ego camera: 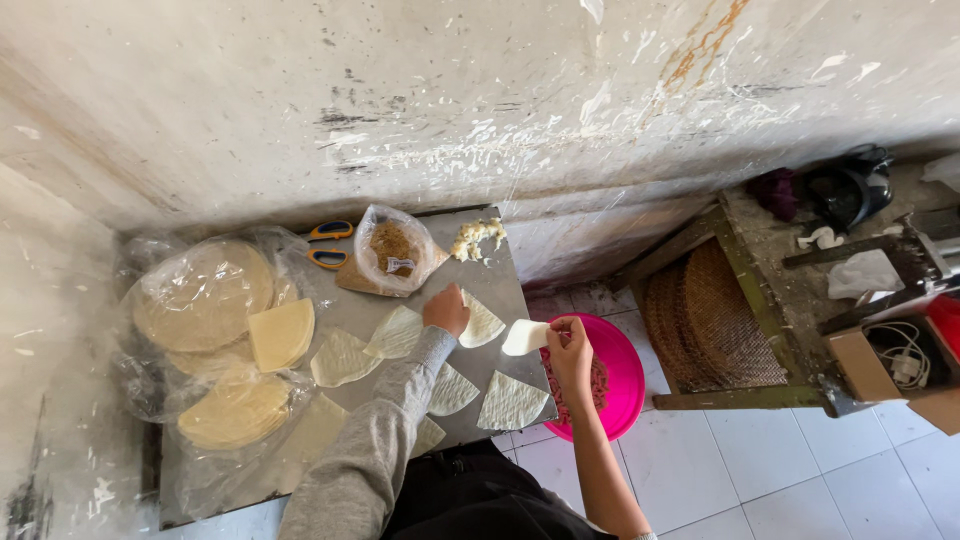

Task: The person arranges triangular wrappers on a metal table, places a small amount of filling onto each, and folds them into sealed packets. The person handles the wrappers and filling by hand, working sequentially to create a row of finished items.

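Note:
My left hand [445,310], in a grey sleeve, rests on a quarter-cut pale wrapper [483,322] lying on the grey metal tabletop [505,282]. My right hand [570,352] holds a small folded white wrapper [525,337] just above the left rim of a pink bowl [625,352] with reddish minced filling inside. Several more cut wrapper pieces [511,401] lie spread on the table around my left arm.
Stacks of round and halved wrappers [205,295] lie in clear plastic at the left. Scissors [330,245], a plastic bag of brown crumbs [395,255] and white dough bits [478,237] sit by the wall. Woven mats [710,320] and a cardboard box [880,365] stand right.

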